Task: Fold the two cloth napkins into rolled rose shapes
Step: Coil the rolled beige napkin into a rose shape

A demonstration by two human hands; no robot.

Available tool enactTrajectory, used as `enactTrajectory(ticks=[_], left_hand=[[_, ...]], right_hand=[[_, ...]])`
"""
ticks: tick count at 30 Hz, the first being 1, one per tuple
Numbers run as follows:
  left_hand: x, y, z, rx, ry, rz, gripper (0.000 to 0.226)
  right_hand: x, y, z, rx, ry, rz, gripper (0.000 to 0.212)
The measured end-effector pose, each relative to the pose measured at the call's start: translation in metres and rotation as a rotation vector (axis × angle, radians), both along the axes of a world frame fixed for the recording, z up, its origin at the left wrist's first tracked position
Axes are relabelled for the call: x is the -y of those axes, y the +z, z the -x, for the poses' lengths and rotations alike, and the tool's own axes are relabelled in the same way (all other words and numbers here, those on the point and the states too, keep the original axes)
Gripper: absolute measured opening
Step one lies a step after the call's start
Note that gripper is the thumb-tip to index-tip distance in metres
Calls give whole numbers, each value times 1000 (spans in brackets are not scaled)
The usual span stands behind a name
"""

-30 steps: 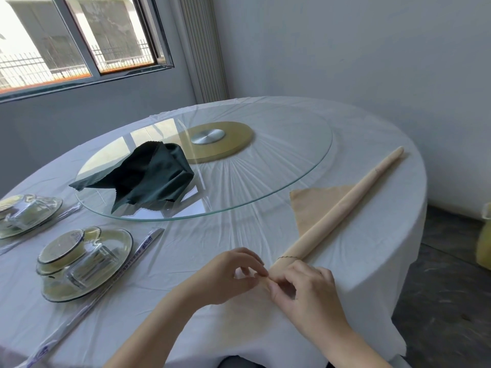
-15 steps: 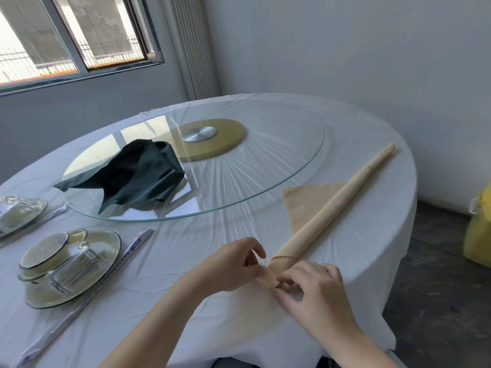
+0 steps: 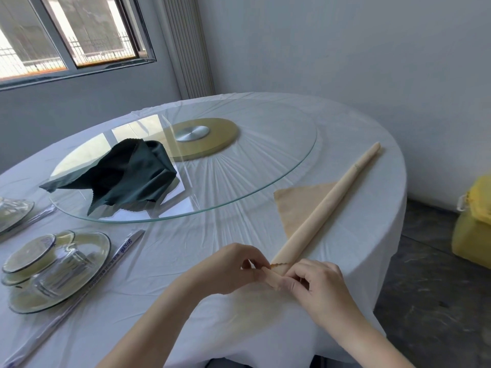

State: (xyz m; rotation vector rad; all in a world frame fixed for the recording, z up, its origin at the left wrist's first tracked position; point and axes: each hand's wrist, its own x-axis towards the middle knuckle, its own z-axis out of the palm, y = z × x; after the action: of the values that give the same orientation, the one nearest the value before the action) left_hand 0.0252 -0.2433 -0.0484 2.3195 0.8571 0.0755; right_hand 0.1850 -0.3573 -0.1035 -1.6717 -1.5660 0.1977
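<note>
A beige napkin (image 3: pixel 322 208) lies rolled into a long thin tube running diagonally across the right side of the round table, with a flat triangular flap sticking out to its left. My left hand (image 3: pixel 231 266) and my right hand (image 3: pixel 316 285) both pinch the near end of the tube, which is turned over on itself into a small coil. A dark green napkin (image 3: pixel 125 176) lies crumpled on the glass turntable (image 3: pixel 265 166), untouched.
Stacked glass plates with a cup and bowl (image 3: pixel 53 266) sit at the left, with wrapped chopsticks (image 3: pixel 111 264) beside them. A second place setting (image 3: pixel 13 213) shows at the far left edge. A yellow bag (image 3: pixel 473 224) stands on the floor at right.
My fingers have begun curling the near end of the beige tube inward, so a small coil now shows between my hands. The view has shifted slightly.
</note>
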Motion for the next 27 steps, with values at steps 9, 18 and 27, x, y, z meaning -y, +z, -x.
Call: enactTrajectory(ticks=[9,18,27], left_hand=[[-5,15,-14,-199,-76,22,20],[-4,19,-15,-241,-96,26,21],[-4,19,-17,-243,-79,36,21]], right_hand=[[-4,10,-13,113,84,47,28],[-4,17,-14,82,5,135,17],[-1,36,-17,116,162,285,6]])
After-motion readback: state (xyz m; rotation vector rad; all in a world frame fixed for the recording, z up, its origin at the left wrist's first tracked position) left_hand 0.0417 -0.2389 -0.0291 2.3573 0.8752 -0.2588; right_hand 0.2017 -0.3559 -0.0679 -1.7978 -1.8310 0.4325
